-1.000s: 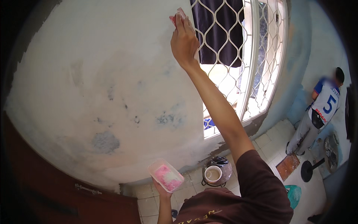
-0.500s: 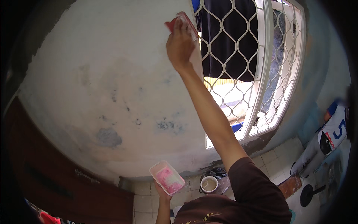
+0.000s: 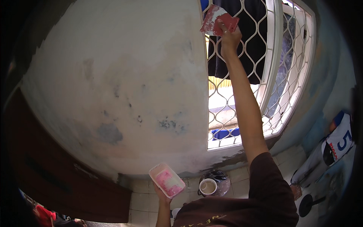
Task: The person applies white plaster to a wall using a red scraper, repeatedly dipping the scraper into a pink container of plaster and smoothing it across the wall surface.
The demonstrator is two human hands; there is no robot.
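Note:
My right hand point(image 3: 230, 39) is raised high, fingers closed on a red putty scraper point(image 3: 228, 23) with white paste smeared over its blade. Hand and scraper are in front of the window grille point(image 3: 245, 49), beside the wall's edge. Low on the left, my left hand point(image 3: 162, 194) grips a white rectangular plastic tub point(image 3: 169, 181) from beneath. Pink and whitish paste coats the tub's inside. The pale wall point(image 3: 143, 75) has dark, bluish and flaking patches across its middle and lower part.
A white bucket point(image 3: 208, 187) stands on the tiled floor point(image 3: 141, 202) below the wall. Dark brown wooden furniture point(image 3: 68, 181) fills the lower left. Someone in a white and blue shirt point(image 3: 342, 138) is at the right edge. Behind the grille hangs dark cloth point(image 3: 249, 68).
My right hand has moved right with the scraper, off the wall's edge to in front of the grille, turning the blade's pasted face into view. The left hand's tub has shifted slightly left.

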